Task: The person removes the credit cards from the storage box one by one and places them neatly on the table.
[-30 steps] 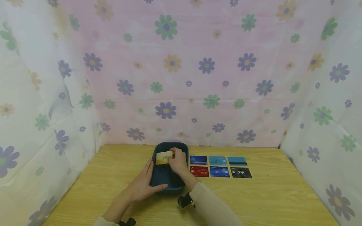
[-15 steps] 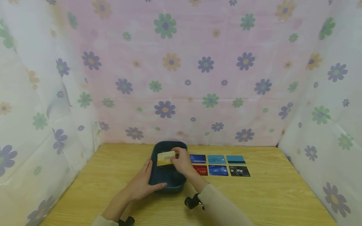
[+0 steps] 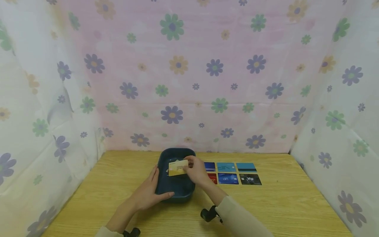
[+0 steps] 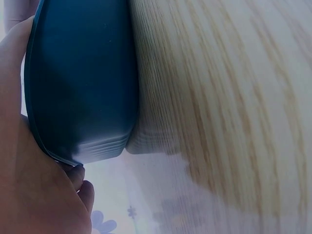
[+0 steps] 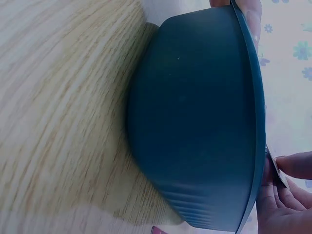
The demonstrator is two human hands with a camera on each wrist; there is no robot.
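My right hand [image 3: 197,170] pinches a gold-and-cream plastic card [image 3: 177,168] by its right end, above the inside of a dark blue plastic bin [image 3: 174,197]. Edges of something pale peek out behind this card, perhaps more cards; they are mostly hidden. The left hand [image 3: 148,192] grips the bin at its near left, thumb over the near rim and fingers along the left side. In the right wrist view, the card [image 5: 277,168] appears edge-on between thumb and fingers, just beyond the bin's rim.
Right of the bin, cards lie in two rows: a light blue card [image 3: 226,167], a blue striped card [image 3: 246,167], a blue card [image 3: 228,178], a black VIP card [image 3: 250,179], and others partly behind my right hand. Flowered cloth [image 3: 189,82] encloses the wooden table [image 3: 281,204].
My right hand has shifted right and slightly nearer with the gold card, now covering more of the leftmost laid-out cards. The left hand stays on the bin.
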